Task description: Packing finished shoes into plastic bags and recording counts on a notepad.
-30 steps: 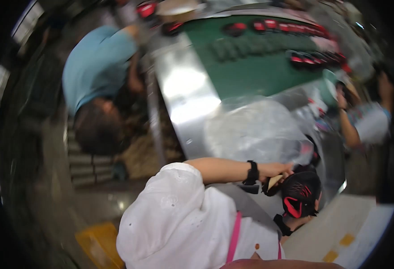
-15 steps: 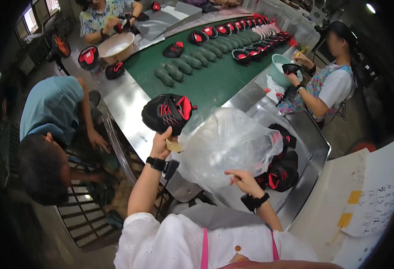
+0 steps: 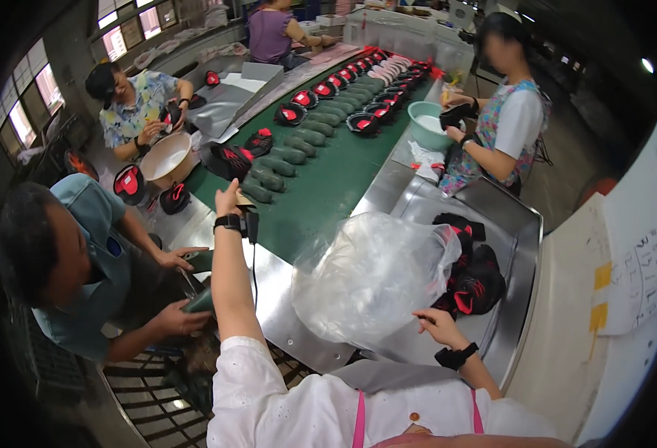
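Ahead, the left hand (image 3: 228,197) holds a small flat tan piece (image 3: 245,202) by a black-and-red shoe upper (image 3: 226,162) on the long green work surface (image 3: 328,190); whether it grips the upper is unclear. The right hand (image 3: 437,327), loosely curled, contents indiscernible, hovers near a clear plastic bag (image 3: 366,276).

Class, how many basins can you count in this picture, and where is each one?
2: a beige basin left of the green tabletop, and a pale green basin right of it. Others may be hidden in the background.
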Demonstrator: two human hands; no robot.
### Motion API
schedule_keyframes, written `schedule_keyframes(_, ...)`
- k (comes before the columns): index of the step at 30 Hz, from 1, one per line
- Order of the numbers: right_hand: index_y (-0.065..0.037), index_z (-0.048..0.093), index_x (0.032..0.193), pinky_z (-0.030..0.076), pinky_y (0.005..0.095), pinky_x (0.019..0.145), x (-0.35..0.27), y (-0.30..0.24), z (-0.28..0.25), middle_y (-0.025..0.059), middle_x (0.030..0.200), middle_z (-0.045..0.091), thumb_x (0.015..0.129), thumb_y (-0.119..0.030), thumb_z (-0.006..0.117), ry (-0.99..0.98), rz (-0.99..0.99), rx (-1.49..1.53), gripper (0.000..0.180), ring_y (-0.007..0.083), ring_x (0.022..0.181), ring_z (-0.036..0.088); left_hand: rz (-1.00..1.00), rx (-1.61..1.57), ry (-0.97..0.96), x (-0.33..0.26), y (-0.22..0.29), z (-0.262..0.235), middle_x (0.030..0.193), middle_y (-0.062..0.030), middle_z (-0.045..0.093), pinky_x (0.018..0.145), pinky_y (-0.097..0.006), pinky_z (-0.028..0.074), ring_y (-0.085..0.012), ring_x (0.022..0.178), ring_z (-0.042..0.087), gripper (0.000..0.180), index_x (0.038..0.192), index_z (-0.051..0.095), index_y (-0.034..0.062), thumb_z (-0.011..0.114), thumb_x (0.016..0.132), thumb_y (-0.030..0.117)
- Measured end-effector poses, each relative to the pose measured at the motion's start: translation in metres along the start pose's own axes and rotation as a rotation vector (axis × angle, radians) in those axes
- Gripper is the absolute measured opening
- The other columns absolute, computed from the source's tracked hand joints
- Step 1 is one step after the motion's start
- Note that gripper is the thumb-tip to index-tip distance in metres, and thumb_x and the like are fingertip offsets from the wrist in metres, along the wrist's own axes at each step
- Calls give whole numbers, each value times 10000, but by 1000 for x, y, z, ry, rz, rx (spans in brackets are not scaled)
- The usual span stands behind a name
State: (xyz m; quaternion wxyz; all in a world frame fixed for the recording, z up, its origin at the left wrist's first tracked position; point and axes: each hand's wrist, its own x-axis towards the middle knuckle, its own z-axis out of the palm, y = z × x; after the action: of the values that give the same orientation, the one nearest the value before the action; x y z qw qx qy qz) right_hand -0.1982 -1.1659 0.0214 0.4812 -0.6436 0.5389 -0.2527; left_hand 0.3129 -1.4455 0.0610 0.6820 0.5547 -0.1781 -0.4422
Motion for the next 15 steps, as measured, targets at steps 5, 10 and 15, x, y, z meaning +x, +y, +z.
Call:
schedule_keyframes(5, -74, 331, 1334, 506, 321, 702, 30, 30, -14, 218, 1321, 337, 801, 30, 498, 544, -78, 12, 567, 252, 789, 609, 599, 1025, -478, -51, -97, -4, 1080, -182, 554, 765, -330, 451, -242, 943, 560, 874, 1363, 235, -27, 738, 707, 256)
schedule_keyframes(10, -53, 277, 1322, 473, 323, 478, 91, 60, -36, 148, 937, 573, 837, -159, 546, 457, 215, 389, 565, 226, 584, 560, 265, 1419, -839, -194, -226, -20, 944, -222, 609, 680, -338, 480, -263, 813, 615, 938, 1302, 297, -80, 766, 646, 399)
schedule_keyframes(15, -111, 151, 1402, 397, 220, 467, 104, 19, 11, 109, 1108, 505, 792, -304, 673, -26, 104, 442, 826, 98, 590, 508, 206, 1005, -1005, -311, -168, 15, 722, -119, 579, 596, -338, 440, -206, 646, 556, 261, 874, 584, -28, 649, 779, 206)
